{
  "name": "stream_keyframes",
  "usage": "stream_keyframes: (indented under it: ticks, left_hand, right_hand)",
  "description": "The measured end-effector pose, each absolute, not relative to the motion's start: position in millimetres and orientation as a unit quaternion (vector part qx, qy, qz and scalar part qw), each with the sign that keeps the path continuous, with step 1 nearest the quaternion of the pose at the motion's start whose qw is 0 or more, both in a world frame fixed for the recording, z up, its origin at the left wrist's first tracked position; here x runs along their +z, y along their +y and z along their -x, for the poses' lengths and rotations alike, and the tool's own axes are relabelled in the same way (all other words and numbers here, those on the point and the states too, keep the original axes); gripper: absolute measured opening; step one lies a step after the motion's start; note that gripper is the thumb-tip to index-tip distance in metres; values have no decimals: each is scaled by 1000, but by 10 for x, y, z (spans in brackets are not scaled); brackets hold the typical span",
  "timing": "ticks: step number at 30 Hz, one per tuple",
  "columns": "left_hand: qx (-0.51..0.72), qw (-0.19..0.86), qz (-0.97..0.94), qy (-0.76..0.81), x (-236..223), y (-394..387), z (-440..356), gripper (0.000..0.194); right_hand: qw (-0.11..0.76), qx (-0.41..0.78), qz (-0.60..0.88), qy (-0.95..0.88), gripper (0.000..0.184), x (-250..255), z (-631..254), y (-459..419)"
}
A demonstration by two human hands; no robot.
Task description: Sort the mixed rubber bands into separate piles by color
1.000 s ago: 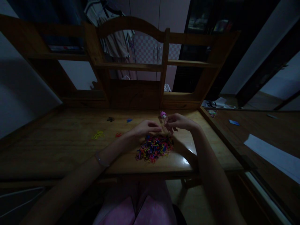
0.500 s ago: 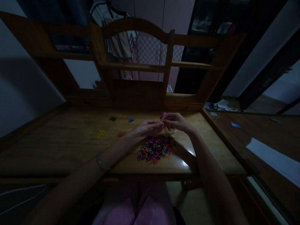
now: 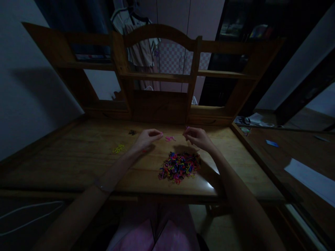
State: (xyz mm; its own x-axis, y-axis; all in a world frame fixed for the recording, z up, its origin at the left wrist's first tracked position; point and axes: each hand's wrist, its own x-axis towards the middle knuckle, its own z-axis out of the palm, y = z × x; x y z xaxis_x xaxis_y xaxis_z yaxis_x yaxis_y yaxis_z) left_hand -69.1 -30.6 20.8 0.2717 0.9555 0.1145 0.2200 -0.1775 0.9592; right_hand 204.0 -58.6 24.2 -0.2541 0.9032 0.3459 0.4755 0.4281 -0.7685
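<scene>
A heap of small mixed-colour loops (image 3: 180, 166) lies on the wooden desk (image 3: 78, 164), and the clock places here are read from its centre. At 11 o'clock lies a small cluster of pink loops (image 3: 170, 138), between the two hands. The left hand (image 3: 146, 140), at 10 o'clock, has thumb and forefinger drawn together; a pink speck shows at their tips, too small to tell whether they grip a loop. Red loops (image 3: 144, 151) show partly beneath this hand, with yellow loops (image 3: 119, 149) beyond, toward 9 o'clock. The right hand (image 3: 199, 138), at 1 o'clock, has its fingers curled, their grip unclear.
</scene>
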Motion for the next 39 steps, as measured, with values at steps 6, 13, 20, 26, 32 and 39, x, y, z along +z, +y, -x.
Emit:
stream_keyframes:
  ticks: [6,13,20,26,32,39]
  left_hand:
    - [339,330,-776,418,29,-178,425,21]
    - [315,184,-815,451,44,-7,313,12]
    - [257,318,-854,321,180,-385,271,18]
    - [203,369,-865,272,270,-655,252,35]
    - [219,333,-867,299,318,-992,409,23]
    - [242,280,-850,376,288,-1312,554,23]
  right_hand:
    - [398,156,480,-766,17,227,-2012,-605]
    - [442,85,519,-727,15,257,-2090,-598]
    - [468,53,532,-704,17,287,-2110,-608]
    - [445,29,546,-709,15,250,-2108,-592]
    - [445,33,547,-709,16,232,-2103,-593]
    - [429,36,548,-717,17,217,-2107,-587]
